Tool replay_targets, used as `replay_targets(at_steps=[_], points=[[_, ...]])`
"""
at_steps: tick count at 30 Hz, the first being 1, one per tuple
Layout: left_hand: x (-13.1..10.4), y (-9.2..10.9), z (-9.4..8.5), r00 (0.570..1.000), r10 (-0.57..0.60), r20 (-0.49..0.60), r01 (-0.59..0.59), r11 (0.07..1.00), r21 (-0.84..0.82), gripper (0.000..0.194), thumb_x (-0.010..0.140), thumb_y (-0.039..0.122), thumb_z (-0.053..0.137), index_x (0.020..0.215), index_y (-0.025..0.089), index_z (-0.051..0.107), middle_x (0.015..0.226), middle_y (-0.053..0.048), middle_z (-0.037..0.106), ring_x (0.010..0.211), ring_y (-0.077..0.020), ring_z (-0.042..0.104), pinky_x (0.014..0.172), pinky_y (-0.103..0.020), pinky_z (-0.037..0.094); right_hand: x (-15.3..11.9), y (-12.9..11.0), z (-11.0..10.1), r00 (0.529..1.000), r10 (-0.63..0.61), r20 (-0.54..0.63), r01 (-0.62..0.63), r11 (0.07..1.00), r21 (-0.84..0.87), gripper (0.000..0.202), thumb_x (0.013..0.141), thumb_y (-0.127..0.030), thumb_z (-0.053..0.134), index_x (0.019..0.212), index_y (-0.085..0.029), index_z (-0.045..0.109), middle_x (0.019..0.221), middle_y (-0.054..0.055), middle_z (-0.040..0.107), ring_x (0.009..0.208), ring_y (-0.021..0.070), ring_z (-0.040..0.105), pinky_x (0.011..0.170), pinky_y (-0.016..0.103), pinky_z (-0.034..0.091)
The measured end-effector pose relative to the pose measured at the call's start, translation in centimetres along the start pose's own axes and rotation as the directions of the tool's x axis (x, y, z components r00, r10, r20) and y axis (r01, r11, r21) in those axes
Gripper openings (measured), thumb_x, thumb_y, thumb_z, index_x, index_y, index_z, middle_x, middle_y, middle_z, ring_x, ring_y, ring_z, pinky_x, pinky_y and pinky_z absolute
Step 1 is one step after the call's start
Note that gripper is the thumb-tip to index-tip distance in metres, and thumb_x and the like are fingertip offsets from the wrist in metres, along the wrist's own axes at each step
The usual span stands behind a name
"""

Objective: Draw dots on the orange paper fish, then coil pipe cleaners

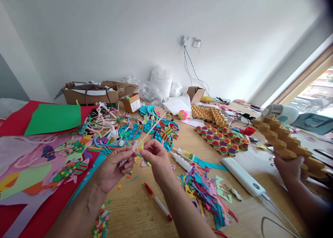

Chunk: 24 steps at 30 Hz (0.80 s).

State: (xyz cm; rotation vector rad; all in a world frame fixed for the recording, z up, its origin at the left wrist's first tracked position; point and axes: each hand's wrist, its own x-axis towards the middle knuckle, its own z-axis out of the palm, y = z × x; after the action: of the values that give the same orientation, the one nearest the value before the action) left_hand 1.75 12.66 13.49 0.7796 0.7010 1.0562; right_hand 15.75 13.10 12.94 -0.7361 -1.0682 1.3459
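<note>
My left hand (116,165) is closed, pinching a fuzzy pale lilac pipe cleaner (134,146) whose lower end curls under the fingers. My right hand (157,158) is closed too, with thumb and forefinger together at a small yellow striped paper piece (140,144) between the hands. A thin pale stick (154,125) slants up and away behind the fingertips; whether it is held cannot be made out. Beyond the hands lie blue paper discs (132,130) with striped and spotted paper fish (168,130). Below the right wrist is a red-capped pen (158,200).
Glue bottles (182,161), paper strips (200,189) and a white power bank (243,175) lie to the right. Another person's hand (288,167) holds an egg carton (286,141); a painted carton (221,139) is nearby. Coloured sheets (56,118) cover the left. Boxes (91,94) line the wall.
</note>
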Motion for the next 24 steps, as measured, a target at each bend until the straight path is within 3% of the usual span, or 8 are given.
replay_targets(at_steps=[5,7,11,15,17,20,22,24], points=[[-0.2,-0.2,0.3,0.988,-0.136,0.077,0.148,0.975,-0.163,0.018,0.060,0.020,0.076,0.063,0.010,0.061,0.050,0.005,0.043,0.041,-0.0014,0.033,0.035,-0.012,0.023,0.2,0.0,-0.4,0.968,-0.177,0.175,0.201,0.971,-0.126,0.017,0.071,-0.027,0.068,0.088,-0.025,0.068,0.114,0.003,0.054,0.071,0.0116,0.051,0.066,0.025,0.043],[-0.2,-0.3,0.4,0.987,-0.136,0.085,0.148,0.976,-0.160,0.019,0.059,0.021,0.076,0.063,0.009,0.062,0.050,0.005,0.043,0.041,-0.0012,0.033,0.035,-0.012,0.022,0.4,-0.1,-0.7,0.952,-0.211,0.223,0.260,0.940,-0.220,0.009,0.075,-0.028,0.064,0.081,-0.024,0.069,0.099,0.004,0.061,0.082,0.0169,0.055,0.072,0.028,0.043],[-0.1,-0.4,0.3,0.994,-0.087,0.059,0.091,0.994,-0.063,0.022,0.058,0.025,0.077,0.063,0.010,0.062,0.052,0.004,0.044,0.042,-0.0018,0.031,0.037,-0.013,0.021,0.5,-0.3,-1.1,0.949,-0.253,0.189,0.314,0.821,-0.478,0.013,0.075,-0.027,0.062,0.063,-0.022,0.064,0.063,0.001,0.058,0.064,0.0161,0.053,0.062,0.027,0.040],[0.0,-0.6,0.3,0.994,0.109,0.000,-0.105,0.962,0.251,0.018,0.069,0.032,0.068,0.066,0.015,0.061,0.051,0.005,0.042,0.046,-0.0059,0.032,0.041,-0.017,0.025,0.3,-0.6,-1.0,0.960,-0.237,0.146,0.273,0.700,-0.659,0.017,0.074,-0.023,0.057,0.057,-0.020,0.057,0.056,-0.001,0.053,0.058,0.0138,0.047,0.058,0.025,0.035],[0.0,-0.6,0.3,0.964,0.267,0.012,-0.240,0.846,0.476,0.016,0.074,0.031,0.061,0.067,0.017,0.062,0.053,0.004,0.043,0.049,-0.0089,0.036,0.046,-0.019,0.030,0.2,-0.6,-0.9,0.980,-0.173,0.103,0.197,0.730,-0.654,0.018,0.074,-0.025,0.056,0.057,-0.019,0.054,0.055,-0.002,0.049,0.055,0.0125,0.042,0.054,0.024,0.031],[0.0,-0.5,0.4,0.850,0.512,0.124,-0.412,0.500,0.761,0.013,0.077,0.026,0.055,0.069,0.019,0.063,0.063,0.001,0.052,0.061,-0.0144,0.048,0.057,-0.024,0.037,0.3,-0.3,-0.9,0.997,-0.027,0.070,0.060,0.851,-0.522,0.018,0.072,-0.030,0.055,0.058,-0.019,0.052,0.054,-0.004,0.043,0.052,0.0109,0.037,0.050,0.023,0.028],[0.0,-0.5,0.5,0.766,0.605,0.216,-0.458,0.278,0.844,0.013,0.078,0.023,0.053,0.070,0.020,0.063,0.069,-0.002,0.056,0.068,-0.0172,0.053,0.063,-0.026,0.040,0.3,0.0,-0.8,0.996,0.065,0.063,-0.034,0.916,-0.401,0.018,0.069,-0.033,0.056,0.059,-0.018,0.052,0.053,-0.004,0.043,0.051,0.0104,0.036,0.049,0.023,0.028],[0.1,-0.6,0.5,0.711,0.645,0.278,-0.470,0.142,0.871,0.014,0.080,0.021,0.051,0.072,0.020,0.062,0.071,-0.003,0.058,0.070,-0.0179,0.055,0.064,-0.026,0.041,0.4,0.2,-0.7,0.992,0.121,0.042,-0.104,0.950,-0.293,0.019,0.066,-0.035,0.058,0.059,-0.017,0.053,0.052,-0.004,0.044,0.050,0.0102,0.036,0.050,0.023,0.028]])
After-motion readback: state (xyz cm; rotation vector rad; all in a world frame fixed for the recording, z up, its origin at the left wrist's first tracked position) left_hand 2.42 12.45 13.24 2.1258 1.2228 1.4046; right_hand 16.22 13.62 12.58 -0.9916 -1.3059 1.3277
